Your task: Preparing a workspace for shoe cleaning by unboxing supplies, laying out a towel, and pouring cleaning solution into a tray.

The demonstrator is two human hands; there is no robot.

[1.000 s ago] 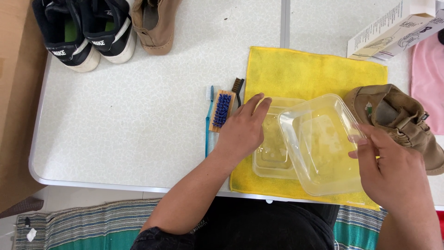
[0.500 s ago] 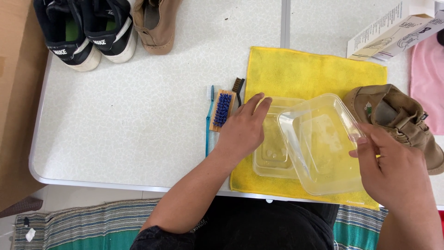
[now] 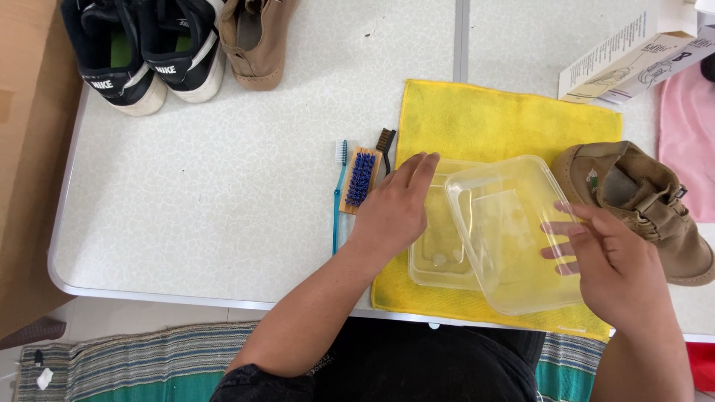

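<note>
- My right hand [image 3: 622, 272] holds the clear plastic lid [image 3: 514, 231] by its right edge, fingers spread across the top face and thumb hidden below, so it is clamped on the lid
- The lid lies to the left of that grip, tilted, its long axis running from near me away toward the far side, and it overlaps the right part of the clear plastic container [image 3: 441, 249]
- My left hand [image 3: 395, 212] rests flat on the container's left rim, fingers together and stretched out, pressing rather than closed around anything
- The container sits between my two hands, just right of the left hand and under the lid; the left hand is the nearer one to it
- Both pieces rest on a yellow cloth [image 3: 506, 119] spread over the white table [image 3: 223, 201]
- Just left of my left hand lie a blue toothbrush [image 3: 339, 193], a wooden brush with blue bristles [image 3: 360, 179] and a small dark brush [image 3: 385, 143]
- Right of my right hand a tan boot [image 3: 640, 201] lies on its side, touching the cloth's edge
- Far off, black sneakers [image 3: 141, 48], another tan shoe [image 3: 253, 37] and a cardboard box [image 3: 633, 63]
</note>
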